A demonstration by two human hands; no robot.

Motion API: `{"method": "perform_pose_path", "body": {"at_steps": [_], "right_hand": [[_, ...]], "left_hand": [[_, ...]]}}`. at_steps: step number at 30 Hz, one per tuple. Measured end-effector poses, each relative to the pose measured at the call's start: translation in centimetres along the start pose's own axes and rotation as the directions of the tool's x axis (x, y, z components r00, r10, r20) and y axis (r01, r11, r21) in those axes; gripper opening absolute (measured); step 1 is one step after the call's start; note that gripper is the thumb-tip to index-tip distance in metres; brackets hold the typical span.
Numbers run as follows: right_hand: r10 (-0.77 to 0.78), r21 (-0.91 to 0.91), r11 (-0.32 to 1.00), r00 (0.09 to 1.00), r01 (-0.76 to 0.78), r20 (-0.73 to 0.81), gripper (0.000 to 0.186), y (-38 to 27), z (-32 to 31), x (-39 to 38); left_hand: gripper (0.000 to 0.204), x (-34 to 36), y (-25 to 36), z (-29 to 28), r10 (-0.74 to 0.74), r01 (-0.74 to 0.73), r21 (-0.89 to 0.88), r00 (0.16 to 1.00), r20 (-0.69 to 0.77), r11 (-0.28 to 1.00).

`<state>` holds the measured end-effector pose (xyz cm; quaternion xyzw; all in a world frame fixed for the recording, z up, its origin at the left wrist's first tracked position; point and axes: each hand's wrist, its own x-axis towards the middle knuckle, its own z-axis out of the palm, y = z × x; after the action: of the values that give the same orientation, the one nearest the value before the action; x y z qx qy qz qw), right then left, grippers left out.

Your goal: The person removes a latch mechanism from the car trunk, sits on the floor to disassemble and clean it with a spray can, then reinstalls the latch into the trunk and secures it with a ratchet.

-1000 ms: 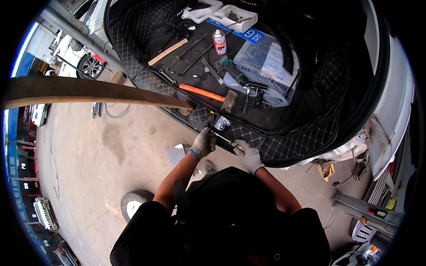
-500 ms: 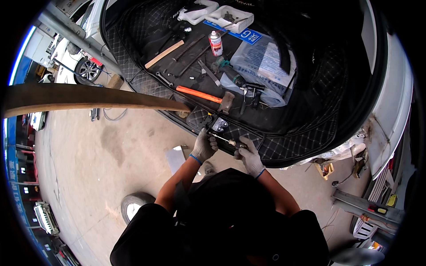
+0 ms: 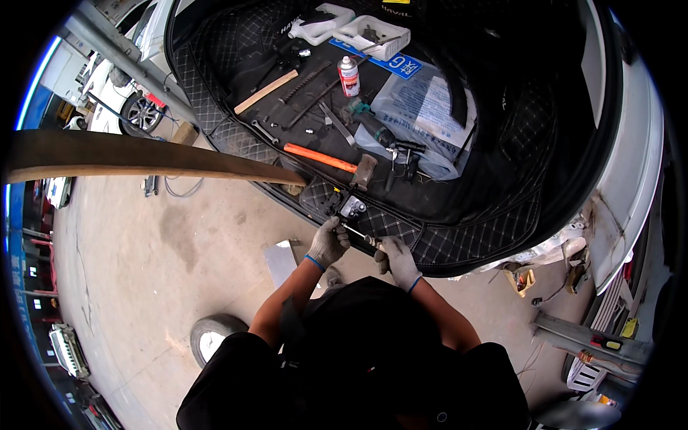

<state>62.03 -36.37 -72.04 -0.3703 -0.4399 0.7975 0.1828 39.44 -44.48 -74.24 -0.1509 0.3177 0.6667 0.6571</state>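
Tool [image 3: 357, 232], mid-frame: gripped by right hand [image 3: 399, 259]; left hand [image 3: 328, 242] curled near tip, hold unclear; apparently aligning, steadiness needed.

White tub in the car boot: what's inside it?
Small dark pieces lie inside the white tub, too small to name. A thin rod crosses over its near side. The bottom under the pieces is hidden.

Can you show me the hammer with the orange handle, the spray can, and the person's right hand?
Hammer [image 3: 324, 158], head view: on its orange handle.
Spray can [image 3: 349, 77], head view: on the middle of its body.
Right hand [image 3: 399, 261], head view: on the glove, over the back of the hand.
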Motion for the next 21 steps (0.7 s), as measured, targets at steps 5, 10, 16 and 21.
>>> {"method": "perform_pose_path", "body": {"at_steps": [5,10,16,21], "right_hand": [[-0.022,0.213,0.976,0.998,0.034,-0.058,0.031,-1.7,1.7,-0.5],[0.207,0.234,0.951,0.978,-0.202,0.001,0.027,-1.3,-0.1,0.3],[0.017,0.266,0.964,0.988,0.025,-0.156,0.024,-1.9,2.4,-0.7],[0.148,0.195,0.972,0.985,-0.128,-0.092,0.018,-0.4,0.0,0.5]], "left_hand": [[0.019,0.3,-0.1,-0.1,0.049,-0.05,-0.006,0.997,-0.055,0.999],[0.019,0.5,-0.2,0.1,0.042,-0.043,-0.039,0.999,-0.035,0.998],[0.021,0.4,-0.3,0.2,0.038,-0.039,-0.091,0.999,-0.012,0.995],[0.024,0.9,-0.8,1.4,0.136,-0.13,0.045,0.979,-0.151,0.99]]}}
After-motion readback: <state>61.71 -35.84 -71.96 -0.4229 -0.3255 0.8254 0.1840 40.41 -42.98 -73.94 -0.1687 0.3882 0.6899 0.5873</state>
